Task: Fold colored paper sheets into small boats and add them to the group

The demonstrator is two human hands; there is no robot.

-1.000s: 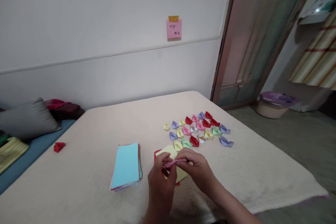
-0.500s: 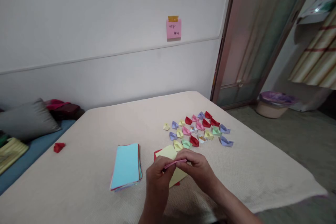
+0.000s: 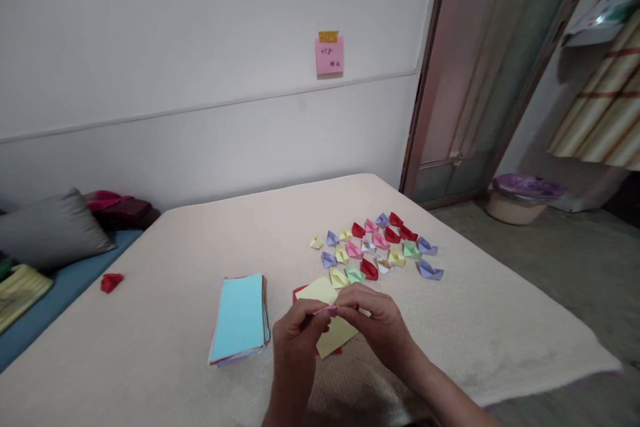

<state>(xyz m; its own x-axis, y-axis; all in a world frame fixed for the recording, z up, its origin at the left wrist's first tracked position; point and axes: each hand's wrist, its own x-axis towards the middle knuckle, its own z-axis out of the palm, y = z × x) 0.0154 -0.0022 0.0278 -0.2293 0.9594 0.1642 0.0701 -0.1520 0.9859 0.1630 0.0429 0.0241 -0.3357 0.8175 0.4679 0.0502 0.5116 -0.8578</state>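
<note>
Pink paper: a small piece held up over the near part of the bed, well in from its right edge; gripped from two sides, I'd judge, so that neither end slips loose.
Left hand: thumb and forefinger pinching the paper's left side, the remaining fingers curled in.
Right hand: fingertips pinching the other side, just beside the left thumb.
Hidden part: fingers cover most of the paper; it seems folded, though from here I can't be sure of its shape.
Yellow sheet: below the hands, over a red sheet, likely there for easy reach; the hands hide its middle.
Blue-topped stack: left of the hands, its edges roughly squared; the lower sheets can't be counted.
Folded boats: loose rows between the hands and the bed's far right corner, presumably set out of the hands' way.
Red folded piece: alone near the bed's left edge, its form unclear.
Pink note: taped to the wall beyond the far edge, its writing too small to read surely.
</note>
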